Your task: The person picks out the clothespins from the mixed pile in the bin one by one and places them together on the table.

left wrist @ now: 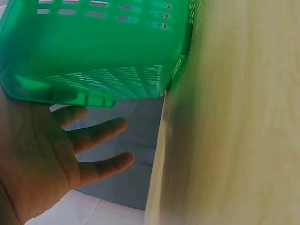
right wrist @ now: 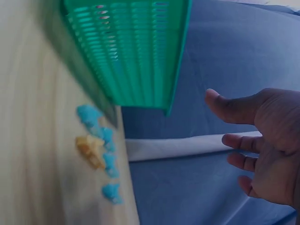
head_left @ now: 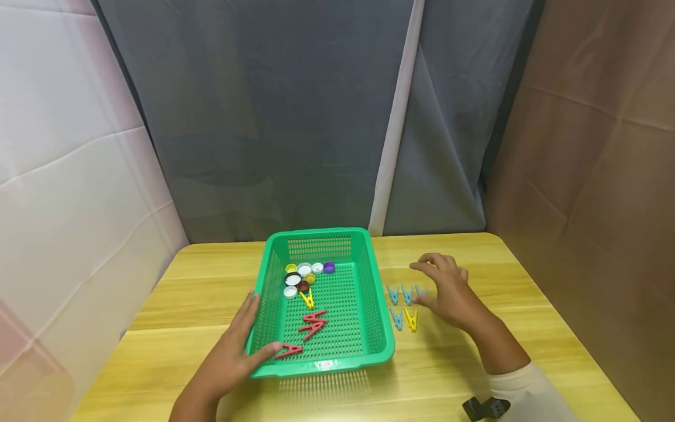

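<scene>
A green plastic basket [head_left: 381, 328] stands on the table, with several bottle caps [head_left: 304, 269], a yellow clothespin [head_left: 308, 300] and red clothespins [head_left: 313, 330] inside. At its near left corner rests my left hand [head_left: 228, 357]. The thumb lies over the rim; the other fingers stretch along the outer side, straight and spread in the left wrist view. To the right of the basket, several blue clothespins [head_left: 407, 295] and one yellow clothespin [head_left: 411, 320] lie in two rows. My right hand [head_left: 448, 293] hovers over their right end, thumb and fingers apart, nothing between them.
The wooden table [head_left: 174, 316] ends at a grey curtain [head_left: 263, 146] behind the basket. A pale cloth panel [head_left: 79, 146] rises on the left, a brown one [head_left: 590, 176] on the right. A small black device [head_left: 486, 408] sits by the right sleeve.
</scene>
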`<state>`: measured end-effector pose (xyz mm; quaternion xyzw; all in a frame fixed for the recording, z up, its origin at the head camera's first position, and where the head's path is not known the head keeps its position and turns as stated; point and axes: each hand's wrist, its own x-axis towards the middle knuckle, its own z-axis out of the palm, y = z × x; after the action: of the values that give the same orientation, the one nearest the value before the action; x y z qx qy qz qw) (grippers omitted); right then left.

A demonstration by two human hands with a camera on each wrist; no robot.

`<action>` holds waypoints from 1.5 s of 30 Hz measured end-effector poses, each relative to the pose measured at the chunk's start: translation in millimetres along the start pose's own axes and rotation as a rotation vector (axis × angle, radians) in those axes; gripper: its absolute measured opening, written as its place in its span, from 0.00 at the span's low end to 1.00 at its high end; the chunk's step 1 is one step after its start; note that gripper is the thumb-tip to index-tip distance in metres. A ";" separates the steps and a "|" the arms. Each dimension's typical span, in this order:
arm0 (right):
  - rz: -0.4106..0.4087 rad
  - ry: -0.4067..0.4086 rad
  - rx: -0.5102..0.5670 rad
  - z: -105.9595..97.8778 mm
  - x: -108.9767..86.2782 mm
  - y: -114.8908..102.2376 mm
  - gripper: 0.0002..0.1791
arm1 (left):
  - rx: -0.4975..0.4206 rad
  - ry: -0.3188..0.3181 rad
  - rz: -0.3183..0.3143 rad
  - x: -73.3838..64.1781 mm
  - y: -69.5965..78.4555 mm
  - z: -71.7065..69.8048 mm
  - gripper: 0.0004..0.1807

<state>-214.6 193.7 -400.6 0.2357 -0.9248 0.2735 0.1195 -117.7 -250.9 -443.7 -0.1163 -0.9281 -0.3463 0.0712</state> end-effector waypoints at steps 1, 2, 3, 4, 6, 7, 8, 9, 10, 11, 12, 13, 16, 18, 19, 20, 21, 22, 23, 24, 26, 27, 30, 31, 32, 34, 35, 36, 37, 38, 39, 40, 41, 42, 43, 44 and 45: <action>-0.007 0.001 0.006 -0.9 2.4 -2.4 0.36 | -0.003 -0.001 0.001 0.0 0.2 0.0 0.60; -0.013 0.001 0.014 -1.6 5.0 -4.9 0.36 | -0.003 0.000 0.002 0.1 0.3 0.0 0.60; -0.018 -0.002 0.023 -2.2 7.6 -7.9 0.36 | -0.004 0.000 0.002 0.2 0.5 0.0 0.60; -0.022 -0.007 0.037 -2.7 10.5 -11.3 0.35 | -0.005 0.002 0.002 0.3 0.8 -0.1 0.59; -0.032 -0.022 0.076 -3.1 16.4 -18.7 0.35 | -0.005 0.005 0.002 0.4 1.1 -0.2 0.59; -0.037 -0.033 0.100 -3.1 19.2 -22.7 0.35 | -0.004 0.005 0.002 0.4 1.3 -0.3 0.59; -0.043 -0.046 0.127 -3.0 21.9 -27.1 0.35 | -0.004 0.004 -0.002 0.3 1.6 -0.4 0.59; -0.048 -0.059 0.152 -2.8 24.6 -31.7 0.35 | -0.006 0.001 -0.005 0.2 1.8 -0.5 0.59; -0.057 -0.072 0.176 -2.5 27.3 -36.6 0.34 | -0.007 -0.001 -0.008 0.0 2.0 -0.5 0.59; -0.065 -0.086 0.201 -2.1 30.0 -41.6 0.34 | -0.007 -0.003 -0.011 -0.1 2.2 -0.6 0.59; -0.073 -0.099 0.225 -1.7 32.9 -46.8 0.35 | -0.006 -0.004 -0.014 -0.3 2.3 -0.6 0.59; -0.083 -0.109 0.245 -1.4 35.9 -52.1 0.35 | -0.005 -0.005 -0.017 -0.4 2.5 -0.7 0.59; -0.109 -0.132 0.299 0.3 45.8 -68.0 0.35 | 0.002 -0.002 -0.021 -0.5 2.8 -1.0 0.59; -0.120 -0.144 0.328 2.1 52.6 -78.2 0.35 | -0.001 -0.002 -0.020 -0.6 3.0 -1.3 0.59; -0.124 -0.151 0.338 3.4 56.0 -83.1 0.34 | -0.002 -0.002 -0.020 -0.6 3.1 -1.4 0.59; -0.128 -0.159 0.344 5.0 59.6 -88.1 0.34 | -0.004 -0.004 -0.020 -0.7 3.1 -1.4 0.59; -0.134 -0.168 0.349 6.7 63.1 -92.9 0.34 | -0.007 -0.005 -0.021 -0.9 3.2 -1.5 0.59; -0.141 -0.178 0.355 8.2 66.5 -97.9 0.34 | -0.009 -0.006 -0.021 -1.0 3.2 -1.5 0.59; -0.149 -0.186 0.364 9.6 69.8 -102.9 0.34 | -0.010 -0.006 -0.021 -1.2 3.2 -1.4 0.59; -0.159 -0.194 0.372 11.1 73.0 -107.7 0.34 | -0.009 -0.006 -0.022 -1.2 3.2 -1.4 0.59; -0.189 -0.200 0.388 13.7 79.7 -116.9 0.33 | -0.009 -0.004 -0.021 -1.3 3.1 -1.2 0.59; -0.204 -0.202 0.402 14.9 83.1 -121.1 0.33 | -0.010 -0.002 -0.018 -1.3 2.9 -1.0 0.59; -0.218 -0.228 0.449 19.7 93.5 -131.8 0.31 | -0.014 0.000 -0.010 -1.1 2.3 -0.6 0.59; -0.216 -0.245 0.459 22.3 97.5 -134.5 0.31 | -0.014 0.000 -0.007 -1.0 2.0 -0.5 0.59; -0.206 -0.270 0.471 24.7 101.4 -137.0 0.31 | -0.015 0.001 -0.004 -0.7 1.7 -0.5 0.59; -0.181 -0.338 0.476 30.6 110.2 -140.1 0.31 | -0.017 0.005 0.004 0.1 1.1 -0.1 0.59; -0.173 -0.374 0.465 33.9 115.0 -140.9 0.31 | -0.016 0.008 0.008 0.5 0.7 0.1 0.59; -0.168 -0.409 0.452 37.7 120.0 -141.4 0.31 | -0.016 0.010 0.011 0.8 0.4 0.3 0.59; -0.158 -0.449 0.441 41.7 125.0 -141.5 0.31 | -0.016 0.011 0.013 0.9 0.0 0.3 0.59; -0.149 -0.486 0.430 45.5 129.8 -141.4 0.31 | -0.017 0.011 0.014 0.8 -0.4 0.2 0.59; -0.143 -0.519 0.421 49.8 134.8 -140.7 0.30 | -0.018 0.009 0.013 0.6 -0.9 0.1 0.59; -0.134 -0.548 0.412 53.8 139.2 -140.0 0.29 | -0.018 0.006 0.010 0.2 -1.3 0.0 0.59; -0.123 -0.575 0.409 57.6 143.5 -139.1 0.29 | -0.018 0.003 0.007 -0.1 -1.6 0.0 0.59; -0.114 -0.597 0.405 61.3 147.4 -138.1 0.29 | -0.018 0.001 0.004 -0.5 -1.7 -0.2 0.59; -0.107 -0.616 0.399 64.5 151.2 -137.0 0.29 | -0.018 -0.001 0.000 -0.8 -1.6 -0.5 0.59; -0.106 -0.630 0.389 68.0 155.0 -135.7 0.29 | -0.018 -0.001 -0.003 -1.2 -1.6 -0.8 0.59; -0.104 -0.639 0.380 71.5 158.4 -134.2 0.29 | -0.018 0.001 -0.004 -1.5 -1.5 -1.1 0.59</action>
<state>-290.2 -4.4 -343.5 0.3738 -0.8350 0.3466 -0.2073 -116.6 -252.9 -444.1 -0.1148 -0.9251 -0.3551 0.0699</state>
